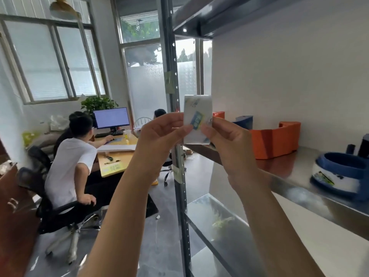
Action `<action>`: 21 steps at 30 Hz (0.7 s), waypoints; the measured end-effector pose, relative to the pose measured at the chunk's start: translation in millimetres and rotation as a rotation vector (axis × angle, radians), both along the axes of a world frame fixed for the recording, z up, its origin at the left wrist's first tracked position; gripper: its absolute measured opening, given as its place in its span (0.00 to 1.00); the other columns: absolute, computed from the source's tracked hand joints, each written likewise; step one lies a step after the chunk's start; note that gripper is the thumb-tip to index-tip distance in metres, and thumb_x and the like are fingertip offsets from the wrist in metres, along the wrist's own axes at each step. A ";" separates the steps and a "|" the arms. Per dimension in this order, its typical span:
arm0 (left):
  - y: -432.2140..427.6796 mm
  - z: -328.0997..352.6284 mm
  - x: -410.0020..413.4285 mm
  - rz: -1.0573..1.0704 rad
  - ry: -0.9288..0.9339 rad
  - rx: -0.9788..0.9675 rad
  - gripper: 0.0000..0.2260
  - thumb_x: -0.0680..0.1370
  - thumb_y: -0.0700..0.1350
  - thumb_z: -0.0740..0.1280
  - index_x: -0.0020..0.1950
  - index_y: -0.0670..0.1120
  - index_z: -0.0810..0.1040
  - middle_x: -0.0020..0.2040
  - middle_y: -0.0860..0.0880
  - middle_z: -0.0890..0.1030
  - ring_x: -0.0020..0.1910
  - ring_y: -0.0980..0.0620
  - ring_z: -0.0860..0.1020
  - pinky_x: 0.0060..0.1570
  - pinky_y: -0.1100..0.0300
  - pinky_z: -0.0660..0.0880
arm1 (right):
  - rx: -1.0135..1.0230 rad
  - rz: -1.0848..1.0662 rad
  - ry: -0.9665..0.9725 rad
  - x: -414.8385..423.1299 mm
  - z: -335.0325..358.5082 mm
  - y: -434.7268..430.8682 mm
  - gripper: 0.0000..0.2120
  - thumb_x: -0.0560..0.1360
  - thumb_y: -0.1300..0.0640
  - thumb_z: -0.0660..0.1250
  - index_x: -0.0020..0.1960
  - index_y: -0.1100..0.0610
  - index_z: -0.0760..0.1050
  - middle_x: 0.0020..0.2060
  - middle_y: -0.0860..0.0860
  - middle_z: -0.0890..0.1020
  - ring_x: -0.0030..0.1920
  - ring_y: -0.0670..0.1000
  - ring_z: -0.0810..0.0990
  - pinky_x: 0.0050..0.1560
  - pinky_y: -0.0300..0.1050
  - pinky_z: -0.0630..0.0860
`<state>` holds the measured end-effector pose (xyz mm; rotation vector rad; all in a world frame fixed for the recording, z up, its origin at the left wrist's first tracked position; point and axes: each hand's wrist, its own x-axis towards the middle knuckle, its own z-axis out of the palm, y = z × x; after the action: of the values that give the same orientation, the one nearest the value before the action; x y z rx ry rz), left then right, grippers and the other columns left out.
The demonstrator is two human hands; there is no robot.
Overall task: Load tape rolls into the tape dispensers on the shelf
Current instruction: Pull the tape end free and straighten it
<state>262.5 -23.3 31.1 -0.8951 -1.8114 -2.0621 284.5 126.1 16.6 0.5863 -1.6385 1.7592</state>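
Note:
A white tape roll (196,108) with a blue-and-yellow label is held edge-on at chest height, just left of the shelf's front corner. My left hand (159,132) pinches its left side and my right hand (229,140) pinches its lower right side at the label. On the steel shelf (299,166) behind it stand an orange tape dispenser (275,140), a second orange dispenser (219,114) and a blue dispenser (244,121) further back. At the right edge a blue dispenser (343,172) holds a white roll.
The shelf's metal upright (171,66) stands right behind the roll. A lower steel shelf (209,212) and an upper shelf (219,13) frame the working level. To the left, people sit on office chairs at a desk with a monitor (111,117).

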 end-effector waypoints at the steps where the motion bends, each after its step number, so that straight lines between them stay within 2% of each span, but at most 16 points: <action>1: 1.5 1.6 -11.0 -0.015 0.003 0.002 0.13 0.70 0.40 0.70 0.54 0.40 0.80 0.52 0.42 0.84 0.51 0.42 0.82 0.54 0.45 0.77 | -0.001 -0.005 0.001 -8.6 2.1 1.1 0.11 0.75 0.60 0.68 0.46 0.44 0.79 0.38 0.36 0.84 0.45 0.41 0.83 0.43 0.35 0.79; 5: 8.1 3.5 -46.6 -0.095 0.009 0.023 0.10 0.71 0.38 0.69 0.52 0.42 0.81 0.49 0.45 0.85 0.48 0.45 0.83 0.50 0.53 0.79 | 0.022 -0.041 -0.005 -35.0 7.2 6.4 0.10 0.75 0.61 0.68 0.44 0.46 0.81 0.37 0.39 0.85 0.42 0.41 0.83 0.43 0.37 0.80; 10: 23.7 3.7 -79.9 -0.202 -0.007 0.041 0.15 0.70 0.39 0.71 0.56 0.38 0.79 0.50 0.44 0.84 0.50 0.47 0.82 0.49 0.55 0.79 | 0.036 -0.171 -0.052 -53.4 8.1 19.8 0.07 0.74 0.57 0.69 0.47 0.45 0.81 0.41 0.38 0.85 0.45 0.41 0.83 0.45 0.35 0.79; 13: 35.4 4.1 -100.1 -0.291 -0.010 0.043 0.12 0.71 0.39 0.70 0.54 0.40 0.80 0.51 0.43 0.84 0.53 0.45 0.82 0.54 0.50 0.78 | 0.053 -0.279 -0.033 -60.0 10.2 26.5 0.07 0.74 0.58 0.69 0.49 0.49 0.82 0.43 0.42 0.86 0.45 0.41 0.83 0.47 0.36 0.78; 15: 44.3 6.4 -113.4 -0.342 -0.007 0.038 0.11 0.70 0.40 0.69 0.53 0.42 0.81 0.50 0.44 0.84 0.53 0.45 0.82 0.55 0.48 0.78 | 0.058 -0.322 -0.011 -62.4 13.8 30.7 0.07 0.74 0.60 0.68 0.46 0.48 0.81 0.39 0.39 0.85 0.43 0.38 0.83 0.44 0.31 0.77; 18: 60.1 12.5 -130.6 -0.407 0.035 -0.017 0.14 0.71 0.42 0.71 0.55 0.42 0.80 0.52 0.44 0.84 0.53 0.45 0.82 0.54 0.46 0.78 | 0.066 -0.431 0.020 -65.1 18.0 36.5 0.10 0.74 0.60 0.68 0.44 0.45 0.79 0.35 0.34 0.83 0.40 0.36 0.83 0.40 0.29 0.76; 21: 78.5 18.9 -147.3 -0.519 0.039 -0.053 0.13 0.71 0.44 0.72 0.55 0.44 0.80 0.52 0.45 0.84 0.53 0.45 0.82 0.53 0.44 0.78 | 0.037 -0.583 0.051 -65.9 21.4 41.1 0.09 0.74 0.61 0.69 0.47 0.47 0.80 0.39 0.37 0.85 0.43 0.39 0.84 0.42 0.31 0.77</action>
<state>115.2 55.2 50.0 -1.5424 -1.7537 -2.2626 218.5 167.1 38.0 0.1382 -1.6007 1.2767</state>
